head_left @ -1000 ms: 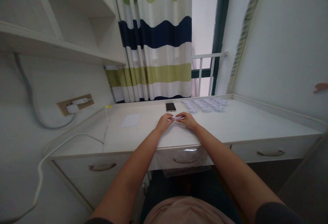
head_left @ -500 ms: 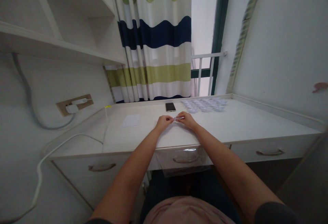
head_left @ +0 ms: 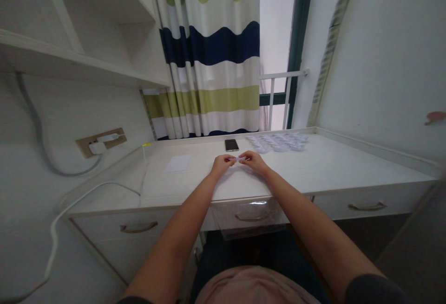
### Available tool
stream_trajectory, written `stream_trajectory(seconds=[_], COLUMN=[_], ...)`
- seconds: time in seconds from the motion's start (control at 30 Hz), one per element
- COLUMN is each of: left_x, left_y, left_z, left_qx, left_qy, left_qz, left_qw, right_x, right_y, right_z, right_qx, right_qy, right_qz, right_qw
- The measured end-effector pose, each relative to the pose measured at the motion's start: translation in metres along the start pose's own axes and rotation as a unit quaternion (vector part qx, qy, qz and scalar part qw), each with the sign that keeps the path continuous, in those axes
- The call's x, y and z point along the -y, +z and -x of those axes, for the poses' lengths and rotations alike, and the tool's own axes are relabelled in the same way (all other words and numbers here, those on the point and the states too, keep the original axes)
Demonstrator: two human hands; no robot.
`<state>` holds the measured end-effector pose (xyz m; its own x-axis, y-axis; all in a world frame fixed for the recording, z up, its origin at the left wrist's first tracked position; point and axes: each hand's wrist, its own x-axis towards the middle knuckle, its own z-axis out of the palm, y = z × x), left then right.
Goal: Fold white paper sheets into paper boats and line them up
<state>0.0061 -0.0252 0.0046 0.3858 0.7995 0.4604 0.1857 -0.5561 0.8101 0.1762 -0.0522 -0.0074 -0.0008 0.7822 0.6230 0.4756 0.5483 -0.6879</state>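
Note:
Between my two hands is a small folded piece of white paper (head_left: 237, 159), held just above the white desk. My left hand (head_left: 222, 165) pinches its left end, fingers closed. On the other end, my right hand (head_left: 254, 161) has its thumb and fingers closed too. The paper's exact shape is too small to make out. Behind my right hand, several small folded white paper pieces (head_left: 278, 142) lie in rows. To the left of my left hand lies a flat sheet of white paper (head_left: 177, 163).
A dark phone (head_left: 231, 145) lies beyond my hands. The white desk (head_left: 334, 164) has drawers in front, with clear plastic (head_left: 251, 218) hanging over the middle one. A white cable (head_left: 104, 184) runs along the left side. A striped curtain (head_left: 223, 76) hangs behind.
My fingers have shifted slightly on the folded paper, and a little more of it shows between them. Everything else stays in place.

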Motion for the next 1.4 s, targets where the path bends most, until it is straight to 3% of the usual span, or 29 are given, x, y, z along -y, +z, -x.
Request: stream_trajectory(seconds=[0.33, 0.53, 0.7, 0.97, 1.13, 1.4], left_x=[0.002, 0.003, 0.002, -0.006, -0.011, -0.010], left_y=[0.001, 0.000, -0.001, -0.002, -0.001, -0.003], left_z=[0.001, 0.000, 0.001, 0.000, 0.001, 0.003], left_qx=[0.012, 0.014, 0.020, 0.005, -0.006, 0.005], left_qy=[0.035, 0.043, 0.041, 0.018, -0.017, -0.043], left_qz=[-0.119, -0.109, -0.095, 0.051, 0.152, 0.174], left_qw=[0.992, 0.993, 0.994, 0.999, 0.988, 0.984], right_x=[-0.003, 0.003, 0.009, 0.017, 0.018, 0.019], right_y=[0.001, -0.001, -0.005, -0.006, -0.006, -0.007], right_z=[0.000, 0.000, -0.001, 0.001, -0.001, 0.003], right_qx=[0.014, 0.020, 0.062, 0.027, 0.018, 0.057], right_qy=[0.009, 0.004, 0.056, 0.102, 0.127, 0.166], right_qz=[0.054, 0.018, -0.001, -0.152, -0.182, -0.191], right_qw=[0.998, 1.000, 0.997, 0.983, 0.975, 0.966])
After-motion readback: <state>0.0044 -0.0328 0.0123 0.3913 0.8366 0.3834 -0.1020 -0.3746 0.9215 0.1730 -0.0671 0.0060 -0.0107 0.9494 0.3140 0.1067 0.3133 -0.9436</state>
